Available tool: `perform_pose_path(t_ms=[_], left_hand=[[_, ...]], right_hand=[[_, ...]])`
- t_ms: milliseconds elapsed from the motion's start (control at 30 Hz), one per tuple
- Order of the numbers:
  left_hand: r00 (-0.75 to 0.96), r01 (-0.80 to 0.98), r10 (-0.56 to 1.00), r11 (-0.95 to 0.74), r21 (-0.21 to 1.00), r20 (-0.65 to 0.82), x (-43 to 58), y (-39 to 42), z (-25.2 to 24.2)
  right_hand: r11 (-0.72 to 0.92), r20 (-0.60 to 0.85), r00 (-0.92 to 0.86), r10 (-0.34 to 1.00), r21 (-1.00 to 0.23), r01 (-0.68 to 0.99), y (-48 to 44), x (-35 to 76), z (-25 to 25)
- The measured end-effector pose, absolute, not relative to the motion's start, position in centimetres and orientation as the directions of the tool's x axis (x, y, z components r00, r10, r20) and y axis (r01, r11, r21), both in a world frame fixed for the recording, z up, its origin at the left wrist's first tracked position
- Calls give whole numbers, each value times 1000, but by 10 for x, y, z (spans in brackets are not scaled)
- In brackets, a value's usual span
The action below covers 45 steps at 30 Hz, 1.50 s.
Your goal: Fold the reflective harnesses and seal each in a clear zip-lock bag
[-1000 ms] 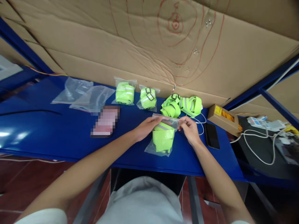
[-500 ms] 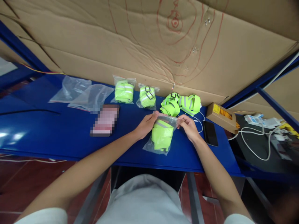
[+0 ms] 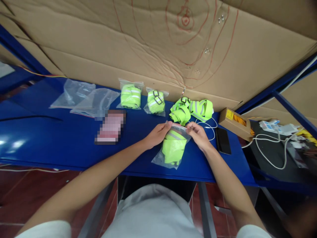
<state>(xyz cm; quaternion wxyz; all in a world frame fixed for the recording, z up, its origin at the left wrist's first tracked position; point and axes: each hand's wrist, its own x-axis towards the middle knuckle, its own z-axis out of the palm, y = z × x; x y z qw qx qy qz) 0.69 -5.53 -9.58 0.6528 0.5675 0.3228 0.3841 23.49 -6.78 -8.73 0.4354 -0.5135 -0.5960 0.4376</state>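
L hand & R hand: each grip pinched narrow on the zip top of the bag, which lay on the table w/ a neon vest inside. Step looked like sealing; next calls for running the pinch along the strip. Behind the bag: 2 filled bags, 2 loose vests. Left of it: 2 empty bags.

A glossy blue metal worktop catches pale glare at its left end. Behind it leans creased brown cardboard with red scrawled rings. Blue frame bars run past its right end; under it lie dark red floor and grey steel legs
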Motion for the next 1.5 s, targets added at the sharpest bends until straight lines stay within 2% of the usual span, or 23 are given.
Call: perform_pose_path(t_ms=[200,433,633,933,1233,1500], left_hand=[[515,-101,856,11,995,43,8,-57,-95],[524,-99,852,53,994,7,9,-58,-94],[374,-71,927,-14,997,40,3,-50,-96],[331,-116,941,108,987,-64,0,-47,-95],[209,-19,977,-40,999,43,-2,-40,-101],[217,-10,973,-79,997,79,-5,-43,-92]], right_hand=[[47,12,-151,989,-973,226,-68,233,-89],[29,-1,-150,989,-979,204,-69,231,-90],[42,20,-104,994,-975,218,-68,238,-87],[-3,-20,-94,995,-984,176,-63,242,-90],[17,8,-70,998,-991,133,-61,235,-102],[-18,-31,-105,994,-992,123,-63,236,-106]])
